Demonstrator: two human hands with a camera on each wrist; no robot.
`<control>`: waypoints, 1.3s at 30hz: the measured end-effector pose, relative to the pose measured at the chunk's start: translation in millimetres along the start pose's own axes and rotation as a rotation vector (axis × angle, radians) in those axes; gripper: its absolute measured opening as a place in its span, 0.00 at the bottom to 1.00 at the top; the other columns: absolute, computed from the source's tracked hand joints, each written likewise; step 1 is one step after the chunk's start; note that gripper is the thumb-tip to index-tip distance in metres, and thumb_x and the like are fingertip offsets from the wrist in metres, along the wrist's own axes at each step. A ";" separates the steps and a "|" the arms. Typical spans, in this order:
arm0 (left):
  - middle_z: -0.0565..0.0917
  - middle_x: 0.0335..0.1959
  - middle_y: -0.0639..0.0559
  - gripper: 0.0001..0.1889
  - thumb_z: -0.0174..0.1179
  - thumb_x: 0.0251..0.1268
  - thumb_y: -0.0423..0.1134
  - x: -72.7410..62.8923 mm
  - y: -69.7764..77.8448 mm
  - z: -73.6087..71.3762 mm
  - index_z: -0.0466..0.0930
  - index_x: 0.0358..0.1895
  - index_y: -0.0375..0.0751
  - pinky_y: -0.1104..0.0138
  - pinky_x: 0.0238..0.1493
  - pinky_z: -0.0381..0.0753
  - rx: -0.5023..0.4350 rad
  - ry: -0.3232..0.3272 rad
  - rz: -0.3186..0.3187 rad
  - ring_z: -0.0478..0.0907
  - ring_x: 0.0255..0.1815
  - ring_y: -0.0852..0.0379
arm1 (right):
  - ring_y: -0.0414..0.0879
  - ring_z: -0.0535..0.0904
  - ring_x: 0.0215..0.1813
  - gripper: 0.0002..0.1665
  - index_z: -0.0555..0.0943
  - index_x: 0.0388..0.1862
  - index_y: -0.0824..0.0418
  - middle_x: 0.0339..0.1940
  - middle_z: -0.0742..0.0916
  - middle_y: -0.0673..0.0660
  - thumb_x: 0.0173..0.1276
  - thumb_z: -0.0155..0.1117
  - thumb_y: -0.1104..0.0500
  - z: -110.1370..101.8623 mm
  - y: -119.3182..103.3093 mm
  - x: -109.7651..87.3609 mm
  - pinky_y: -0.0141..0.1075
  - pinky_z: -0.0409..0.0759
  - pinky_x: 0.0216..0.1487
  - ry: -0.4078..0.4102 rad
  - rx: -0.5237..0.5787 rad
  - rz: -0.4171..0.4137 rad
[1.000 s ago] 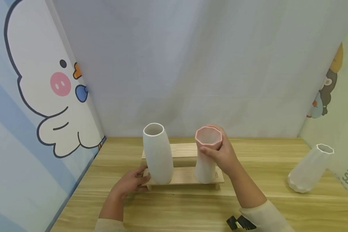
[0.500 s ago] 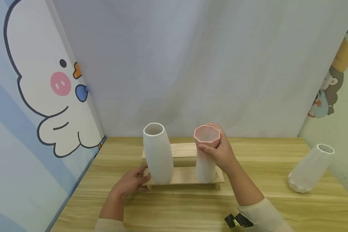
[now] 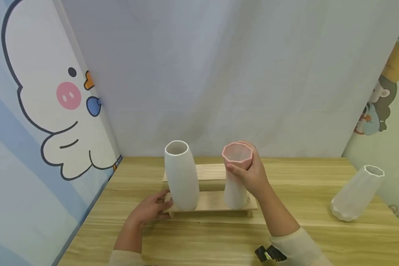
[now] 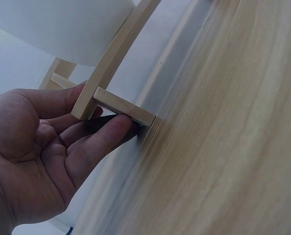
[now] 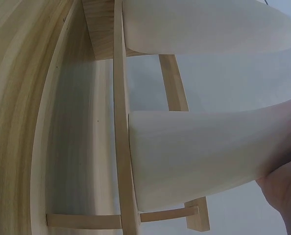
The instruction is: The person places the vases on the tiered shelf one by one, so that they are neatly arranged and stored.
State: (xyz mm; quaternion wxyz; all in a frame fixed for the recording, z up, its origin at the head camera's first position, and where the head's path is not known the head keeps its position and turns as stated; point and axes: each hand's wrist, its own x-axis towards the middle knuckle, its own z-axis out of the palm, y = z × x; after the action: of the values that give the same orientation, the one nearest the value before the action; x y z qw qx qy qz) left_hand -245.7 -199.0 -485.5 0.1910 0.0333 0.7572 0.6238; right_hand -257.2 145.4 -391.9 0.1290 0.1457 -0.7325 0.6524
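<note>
A two-step wooden stand (image 3: 208,201) carries two vases on its lower step. One is a tall smooth white vase (image 3: 181,177), upright toward the left end. Toward the right end, a pink-rimmed vase (image 3: 235,190) with a faceted mouth and white lower body has its base on the same board. My right hand (image 3: 251,173) grips it just below the rim, thumb in front. At the stand's left end, my left hand (image 3: 150,209) holds the board's end. The left wrist view shows its fingers against a short wooden leg (image 4: 126,108) under the board.
A faceted white vase (image 3: 356,194) leans to the right in the head view, on the table's right side. A black object (image 3: 270,253) sits by the right sleeve. A grey curtain (image 3: 219,81) hangs behind the table (image 3: 193,240), with printed panels at both sides.
The pink-rimmed vase's mouth has shifted slightly left and back with my right hand, while its base stays on the step. My left hand stays on the stand's end.
</note>
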 end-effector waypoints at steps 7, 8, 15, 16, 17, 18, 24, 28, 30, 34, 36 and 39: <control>0.56 0.75 0.27 0.37 0.64 0.67 0.44 -1.5 -0.8 -1.4 0.60 0.75 0.38 0.55 0.49 0.87 -0.003 0.003 0.001 0.61 0.73 0.33 | 0.52 0.76 0.55 0.45 0.65 0.70 0.50 0.58 0.78 0.59 0.56 0.77 0.59 2.9 0.3 -0.7 0.40 0.84 0.50 0.014 0.009 -0.007; 0.56 0.75 0.27 0.37 0.64 0.67 0.44 -1.5 -1.1 -1.4 0.60 0.75 0.38 0.55 0.49 0.87 -0.002 0.002 0.001 0.61 0.73 0.33 | 0.52 0.76 0.55 0.45 0.65 0.70 0.50 0.57 0.78 0.59 0.55 0.77 0.59 3.3 0.3 -1.0 0.39 0.84 0.50 0.018 0.011 -0.010; 0.54 0.75 0.28 0.37 0.64 0.67 0.45 -2.4 -0.5 -1.8 0.59 0.75 0.39 0.55 0.50 0.87 -0.002 -0.004 -0.006 0.59 0.74 0.33 | 0.52 0.76 0.54 0.44 0.67 0.69 0.50 0.57 0.79 0.58 0.54 0.77 0.61 5.5 0.3 -2.4 0.37 0.84 0.49 0.046 0.025 -0.028; 0.54 0.76 0.28 0.37 0.64 0.66 0.45 -2.6 -0.3 -1.9 0.59 0.75 0.39 0.55 0.50 0.87 -0.003 -0.003 -0.007 0.58 0.74 0.33 | 0.53 0.76 0.54 0.44 0.67 0.69 0.50 0.57 0.79 0.59 0.54 0.77 0.62 5.8 0.6 -2.3 0.37 0.84 0.49 0.050 0.024 -0.030; 0.54 0.76 0.28 0.38 0.64 0.66 0.45 -2.9 0.0 -2.0 0.59 0.75 0.39 0.55 0.50 0.87 -0.003 -0.002 -0.008 0.58 0.74 0.33 | 0.53 0.76 0.54 0.44 0.67 0.69 0.51 0.57 0.79 0.59 0.54 0.77 0.62 6.1 0.9 -2.3 0.36 0.84 0.48 0.054 0.022 -0.031; 0.53 0.76 0.28 0.38 0.64 0.66 0.45 -3.2 0.2 -2.0 0.60 0.75 0.39 0.55 0.50 0.87 -0.001 -0.003 -0.007 0.58 0.74 0.33 | 0.53 0.76 0.53 0.44 0.67 0.69 0.51 0.57 0.79 0.59 0.54 0.76 0.61 6.3 1.4 -2.3 0.36 0.84 0.48 0.059 0.020 -0.033; 0.53 0.76 0.28 0.38 0.65 0.66 0.46 -4.0 0.3 -2.4 0.60 0.75 0.40 0.55 0.50 0.86 0.000 -0.017 -0.005 0.57 0.74 0.33 | 0.53 0.76 0.53 0.44 0.67 0.69 0.52 0.57 0.78 0.59 0.54 0.77 0.61 7.9 2.0 -3.9 0.35 0.83 0.47 0.070 0.030 -0.045; 0.54 0.75 0.27 0.38 0.65 0.66 0.46 -3.6 -0.2 -3.0 0.60 0.75 0.39 0.55 0.50 0.86 -0.003 -0.008 -0.016 0.59 0.74 0.33 | 0.53 0.76 0.53 0.44 0.67 0.69 0.53 0.57 0.78 0.59 0.54 0.77 0.61 9.2 0.8 -4.6 0.34 0.83 0.47 0.069 0.042 -0.053; 0.54 0.75 0.28 0.38 0.65 0.66 0.46 -3.7 0.1 -3.1 0.60 0.75 0.39 0.55 0.50 0.86 0.000 -0.007 -0.018 0.59 0.73 0.33 | 0.53 0.76 0.53 0.45 0.67 0.69 0.53 0.57 0.78 0.59 0.53 0.77 0.60 9.4 0.9 -4.7 0.34 0.83 0.47 0.069 0.039 -0.057; 0.55 0.75 0.27 0.38 0.65 0.66 0.46 -4.3 0.7 -3.4 0.60 0.75 0.40 0.55 0.50 0.86 0.006 -0.011 -0.017 0.60 0.73 0.33 | 0.53 0.75 0.54 0.46 0.67 0.69 0.53 0.57 0.78 0.60 0.53 0.78 0.58 9.1 1.5 -4.8 0.34 0.83 0.47 0.067 0.038 -0.063; 0.54 0.75 0.27 0.38 0.65 0.66 0.46 -4.4 0.6 -3.8 0.60 0.75 0.39 0.55 0.50 0.86 0.007 -0.011 -0.018 0.60 0.73 0.33 | 0.53 0.75 0.54 0.46 0.67 0.69 0.53 0.57 0.78 0.60 0.53 0.79 0.57 9.3 1.8 -4.8 0.34 0.83 0.47 0.065 0.039 -0.067; 0.54 0.75 0.27 0.38 0.65 0.66 0.46 -4.0 -0.3 -4.4 0.60 0.75 0.39 0.55 0.50 0.86 0.006 -0.011 -0.019 0.60 0.73 0.33 | 0.53 0.75 0.54 0.46 0.67 0.69 0.53 0.57 0.78 0.59 0.54 0.78 0.57 9.8 1.6 -5.1 0.34 0.83 0.47 0.062 0.042 -0.075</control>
State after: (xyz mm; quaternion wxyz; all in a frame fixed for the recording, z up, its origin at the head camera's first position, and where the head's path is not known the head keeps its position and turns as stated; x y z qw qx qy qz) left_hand -243.4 -204.4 -484.1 0.2008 0.0299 0.7582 0.6196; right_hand -253.0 136.1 -396.4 0.1731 0.1552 -0.7084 0.6665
